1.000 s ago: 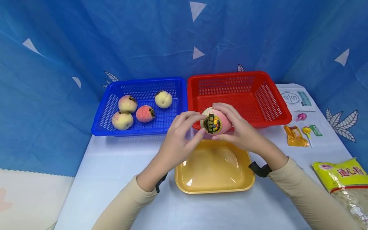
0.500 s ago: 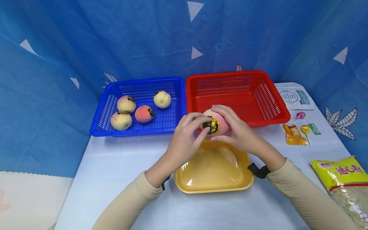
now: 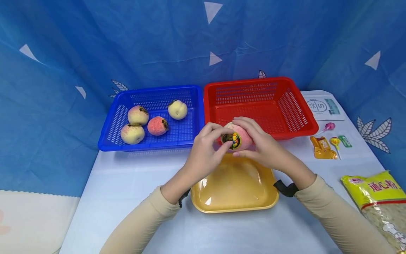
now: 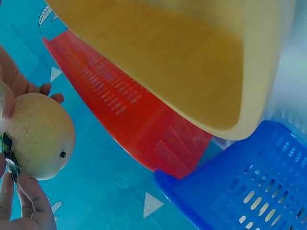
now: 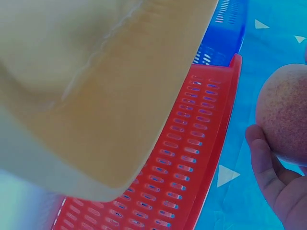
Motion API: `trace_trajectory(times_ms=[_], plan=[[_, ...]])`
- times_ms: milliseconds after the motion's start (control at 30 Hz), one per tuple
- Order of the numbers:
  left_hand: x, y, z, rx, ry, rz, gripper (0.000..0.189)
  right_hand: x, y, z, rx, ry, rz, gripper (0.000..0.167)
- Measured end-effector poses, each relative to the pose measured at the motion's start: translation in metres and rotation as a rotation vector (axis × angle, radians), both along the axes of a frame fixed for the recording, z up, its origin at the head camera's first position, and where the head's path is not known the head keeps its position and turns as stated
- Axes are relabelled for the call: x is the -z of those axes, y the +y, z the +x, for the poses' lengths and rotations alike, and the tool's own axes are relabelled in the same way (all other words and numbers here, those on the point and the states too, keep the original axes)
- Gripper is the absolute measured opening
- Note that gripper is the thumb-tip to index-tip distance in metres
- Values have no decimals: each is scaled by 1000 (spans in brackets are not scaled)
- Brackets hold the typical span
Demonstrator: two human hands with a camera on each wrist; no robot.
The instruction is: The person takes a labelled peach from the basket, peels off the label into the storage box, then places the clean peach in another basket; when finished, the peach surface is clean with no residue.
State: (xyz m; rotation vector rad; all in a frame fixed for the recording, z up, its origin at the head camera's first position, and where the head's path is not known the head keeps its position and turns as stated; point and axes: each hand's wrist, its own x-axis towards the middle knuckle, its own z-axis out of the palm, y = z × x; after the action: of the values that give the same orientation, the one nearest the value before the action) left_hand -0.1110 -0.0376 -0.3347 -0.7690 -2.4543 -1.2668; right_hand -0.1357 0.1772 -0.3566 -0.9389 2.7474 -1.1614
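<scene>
Above the yellow tray, a pink and cream peach is held between both hands. My right hand grips its right side, thumb low and fingers over the top. A round black sticker with a colourful centre is on the peach's near face. My left hand pinches the sticker's left part between thumb and forefinger, covering some of it. In the left wrist view, the sticker looks creased at the fingertips. The right wrist view shows the peach's bare speckled side.
At the back left, a blue basket holds several peaches with dark stickers. A red basket stands beside it. On the right lie a white packet, two lollipops, an orange wrapper, a green sweet and a pasta bag.
My left hand has moved slightly right, its thumb and forefinger coming over the sticker's left part. My right hand keeps its grip on the peach. The head view has shifted slightly.
</scene>
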Motion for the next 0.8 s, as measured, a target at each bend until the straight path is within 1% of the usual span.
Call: trace_trajectory(times_ms=[267, 400, 500, 633, 733, 800], plan=[[-3, 1, 0, 26, -67, 55, 19, -3, 2, 1, 4, 13, 24, 93], [-3, 1, -1, 23, -90, 50, 18, -5, 3, 3, 7, 17, 32, 93], [-3, 2, -1, 13, -93, 29, 16, -6, 3, 4, 10, 10, 39, 92], [-2, 3, 0, -5, -77, 9, 11, -6, 4, 5, 17, 9, 45, 91], [-2, 4, 1, -1, -64, 3, 9, -5, 5, 7, 28, 15, 52, 91], [-3, 5, 2, 11, -69, 2, 6, -5, 7, 8, 43, 19, 62, 91]])
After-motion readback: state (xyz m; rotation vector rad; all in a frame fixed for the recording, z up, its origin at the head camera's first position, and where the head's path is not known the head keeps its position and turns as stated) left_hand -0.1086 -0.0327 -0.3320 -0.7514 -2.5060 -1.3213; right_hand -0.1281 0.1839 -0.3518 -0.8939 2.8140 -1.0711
